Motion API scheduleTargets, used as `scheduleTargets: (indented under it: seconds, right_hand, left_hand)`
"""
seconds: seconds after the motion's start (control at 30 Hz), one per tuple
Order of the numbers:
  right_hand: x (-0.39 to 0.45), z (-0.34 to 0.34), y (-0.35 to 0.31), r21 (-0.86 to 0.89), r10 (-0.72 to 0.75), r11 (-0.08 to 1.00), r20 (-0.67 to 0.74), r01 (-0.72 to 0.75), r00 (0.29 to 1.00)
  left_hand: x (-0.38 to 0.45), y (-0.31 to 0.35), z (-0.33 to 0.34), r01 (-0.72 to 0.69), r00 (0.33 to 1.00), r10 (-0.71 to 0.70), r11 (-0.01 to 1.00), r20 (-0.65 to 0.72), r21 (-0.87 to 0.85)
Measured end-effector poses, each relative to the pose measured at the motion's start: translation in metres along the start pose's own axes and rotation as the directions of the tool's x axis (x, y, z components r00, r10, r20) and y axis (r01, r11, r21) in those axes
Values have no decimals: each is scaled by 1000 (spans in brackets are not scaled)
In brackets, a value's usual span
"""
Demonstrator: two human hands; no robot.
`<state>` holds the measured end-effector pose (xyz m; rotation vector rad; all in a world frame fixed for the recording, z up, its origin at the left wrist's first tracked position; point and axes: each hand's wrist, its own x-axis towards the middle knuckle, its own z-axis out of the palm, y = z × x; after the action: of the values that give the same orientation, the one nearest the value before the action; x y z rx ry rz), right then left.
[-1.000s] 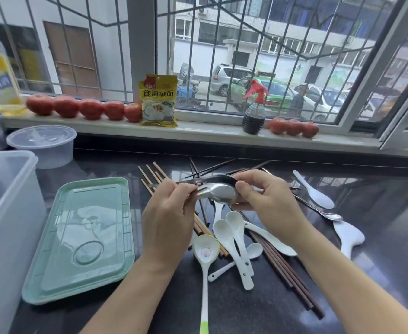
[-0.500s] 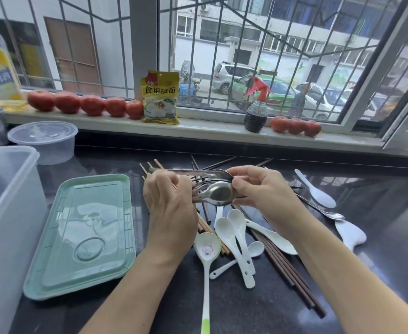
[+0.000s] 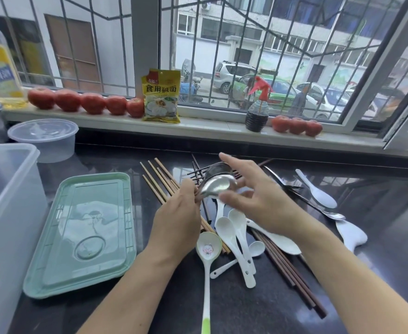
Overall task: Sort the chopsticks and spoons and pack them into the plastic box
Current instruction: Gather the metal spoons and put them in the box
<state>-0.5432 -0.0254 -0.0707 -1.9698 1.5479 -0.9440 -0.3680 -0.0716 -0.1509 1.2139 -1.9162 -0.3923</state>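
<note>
Left hand (image 3: 177, 218): grips the handles of shiny steel spoons (image 3: 218, 185) — bowls raised above the scattered cutlery.
Right hand (image 3: 258, 201): fingers spread, loose, just beside the bowls.
Translucent plastic box (image 3: 8, 213): far left — mint-green lid (image 3: 85, 232) beside it.

mint green lid (image 3: 82, 235), white spoons (image 3: 234, 239), red tomatoes (image 3: 92, 103), black counter (image 3: 378, 273)

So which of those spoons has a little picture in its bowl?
The long one with the green-tipped handle, lying nearest the person, below the left hand. Its bowl shows a small pink picture; the white spoons beside it are plain.
</note>
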Motion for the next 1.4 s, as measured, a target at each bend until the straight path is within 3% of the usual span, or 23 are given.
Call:
scheduleTargets:
  seconds: [0.03, 0.1, 0.2, 0.27, 0.33, 0.37, 0.43, 0.5, 0.6, 0.7, 0.8, 1.0, 1.13, 1.23, 1.33, 1.4]
  right_hand:
    - [-1, 2, 3, -170, -121, 978, 23, 123, 992]
    - [2, 7, 15, -503, -369, 801, 13, 325, 929]
    - [7, 7, 20, -733, -678, 577, -183, 361, 712]
    - [7, -4, 14, -767, -766, 554, -317, 324, 560]
    - [8, -24, 7, -682, -709, 675, -493, 281, 504]
    - [9, -34, 3, -580, -617, 770, -568, 268, 544]
    - [11, -48, 0, -391, -418, 894, -549, 219, 724]
    - [10, -51, -1, -423, -343, 889, -358, 177, 868]
    - [8, -42, -5, -505, -239, 847, -82, 166, 968]
    - [16, -27, -11, -572, -221, 797, 19, 191, 975]
    - [28, -8, -12, -616, -250, 766, -22, 184, 968]
    - [39, 12, -3, -596, -114, 802, -103, 30, 988]
    - [41, 11, 1, -428, -31, 903, -159, -41, 987]
    - [39, 18, 7, -330, 28, 940, -174, -85, 984]
    - [35, 19, 24, -250, 111, 959, -108, -135, 988]
    - [40, -2, 53, -244, 174, 941, -244, -234, 954]
  left_hand:
    - [0, 0, -3, 34, 999, -33, 998, 22, -56]
    - [0, 0, -7, 69, 995, -59, 989, 82, -133]
    - [-3, 1, -7, 121, 982, -85, 968, 166, -219]
    - [-2, -1, -4, 180, 974, -141, 956, 175, -231]
    - [3, -5, -3, 265, 961, -223, 914, 165, -308]
    - [6, -7, -4, 321, 946, -274, 865, 172, -387]
    - [10, -9, -6, 415, 909, -359, 741, 212, -527]
    - [12, -11, -8, 471, 882, -374, 672, 286, -572]
    - [13, -6, -14, 592, 805, -400, 497, 437, -635]
    - [12, 0, -20, 650, 758, -391, 390, 521, -652]
    - [11, 4, -20, 669, 740, -369, 309, 563, -676]
    - [8, 5, -14, 544, 830, -174, 467, 531, -697]
    - [2, 8, -14, 531, 829, -101, 449, 550, -718]
    - [2, 8, -14, 590, 791, -131, 420, 597, -690]
    - [5, 2, -7, 588, 792, -222, 530, 569, -611]
    - [6, 0, -2, 589, 798, -273, 541, 538, -600]
